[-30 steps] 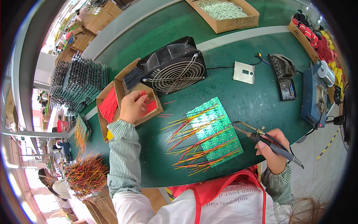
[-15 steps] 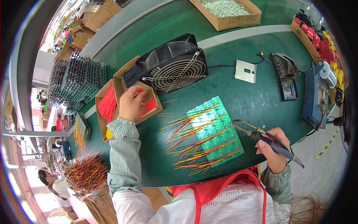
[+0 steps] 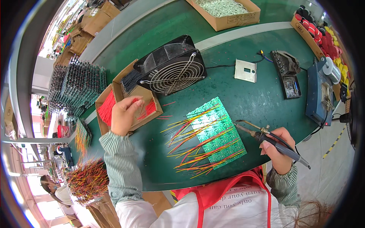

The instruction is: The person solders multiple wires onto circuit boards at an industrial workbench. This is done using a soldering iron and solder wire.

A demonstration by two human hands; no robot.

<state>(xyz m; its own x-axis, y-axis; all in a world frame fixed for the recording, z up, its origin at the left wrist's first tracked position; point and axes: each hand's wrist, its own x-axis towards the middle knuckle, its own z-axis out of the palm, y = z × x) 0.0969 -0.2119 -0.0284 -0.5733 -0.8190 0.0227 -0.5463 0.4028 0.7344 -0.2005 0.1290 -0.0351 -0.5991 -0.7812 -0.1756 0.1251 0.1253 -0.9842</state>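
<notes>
My left hand (image 3: 124, 114) is closed in a pinch above the cardboard box of wires (image 3: 146, 121). A bit of red, seemingly red wires (image 3: 135, 100), shows at its fingertips; their length is hidden. Loose red wires (image 3: 151, 108) lie in the box just beyond. My right hand (image 3: 278, 149) is wrapped round a soldering iron (image 3: 283, 151) with a thin feed tube along it. The iron's tip is by the right edge of a green circuit board panel (image 3: 218, 131). Rows of red, yellow and black wires (image 3: 190, 152) stick out from the panel to the left.
A black fan (image 3: 173, 68) stands behind the panel. Right of it are a metal plate (image 3: 245, 70), a black iron stand (image 3: 287, 74) and a blue soldering station (image 3: 318, 93) with a solder spool (image 3: 331, 72). Stacked boards (image 3: 76, 87) and bundled wires (image 3: 87, 178) stand left.
My left hand has moved slightly left and nearer to me, still pinched, over the wire box. My right hand keeps hold of the soldering iron. The whole view has shifted a little.
</notes>
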